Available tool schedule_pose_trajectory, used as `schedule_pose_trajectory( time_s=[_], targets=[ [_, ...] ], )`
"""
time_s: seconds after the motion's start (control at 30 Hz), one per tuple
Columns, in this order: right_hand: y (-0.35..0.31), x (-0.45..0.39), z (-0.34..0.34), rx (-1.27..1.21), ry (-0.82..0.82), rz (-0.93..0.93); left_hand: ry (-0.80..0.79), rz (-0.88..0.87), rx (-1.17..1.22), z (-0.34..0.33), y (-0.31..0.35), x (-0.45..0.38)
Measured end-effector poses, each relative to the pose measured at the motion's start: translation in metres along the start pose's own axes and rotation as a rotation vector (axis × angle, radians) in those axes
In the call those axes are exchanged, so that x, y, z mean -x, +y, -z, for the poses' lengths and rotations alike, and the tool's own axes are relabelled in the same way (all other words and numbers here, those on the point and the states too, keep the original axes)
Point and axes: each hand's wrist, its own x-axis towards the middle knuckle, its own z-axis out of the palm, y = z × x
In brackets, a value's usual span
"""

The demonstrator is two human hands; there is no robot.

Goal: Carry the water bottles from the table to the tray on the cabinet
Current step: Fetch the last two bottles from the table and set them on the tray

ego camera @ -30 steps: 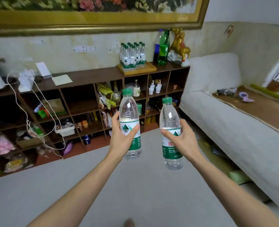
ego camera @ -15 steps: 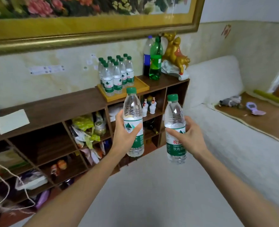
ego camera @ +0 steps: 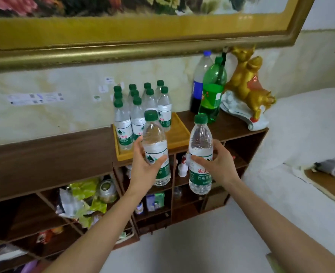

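My left hand (ego camera: 146, 170) grips a clear water bottle (ego camera: 155, 142) with a green cap and green label, upright. My right hand (ego camera: 218, 166) grips a second such bottle (ego camera: 200, 154), also upright. Both bottles hang in the air just in front of the dark wooden cabinet (ego camera: 50, 154). On the cabinet top lies a yellow tray (ego camera: 179, 133) with several green-capped water bottles (ego camera: 123, 123) standing in its back and left part. The tray's front right part is bare.
Right of the tray stand a large green soda bottle (ego camera: 212, 95), a dark cola bottle (ego camera: 197, 89) and a golden animal figurine (ego camera: 247, 83). A framed painting (ego camera: 143, 36) hangs above. Cluttered shelves lie below; a white sofa (ego camera: 300, 154) is at the right.
The cabinet and tray have come much closer and larger in view as I walked toward them. Both hands kept hold of their bottles and now sit just before the tray.
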Motion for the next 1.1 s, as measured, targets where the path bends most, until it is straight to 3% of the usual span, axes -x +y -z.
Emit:
schedule_pose_trajectory(
  time_s=[0.27,0.63,0.97,1.1],
  targets=[
    [0.016,-0.139,-0.023,0.027,-0.066,0.068,0.081,0.023,0.05,-0.031,-0.034,-0.113],
    [0.033,-0.244,-0.06,0.093,-0.188,0.146,0.213,-0.014,-0.051,-0.048,-0.068,-0.172],
    [0.063,-0.298,-0.064,0.028,-0.464,0.221,0.592,0.013,-0.178,-0.099,-0.082,-0.186],
    [0.074,-0.302,-0.064,-0.001,-0.525,0.221,0.657,0.06,-0.249,-0.109,-0.091,-0.188]
  ],
)
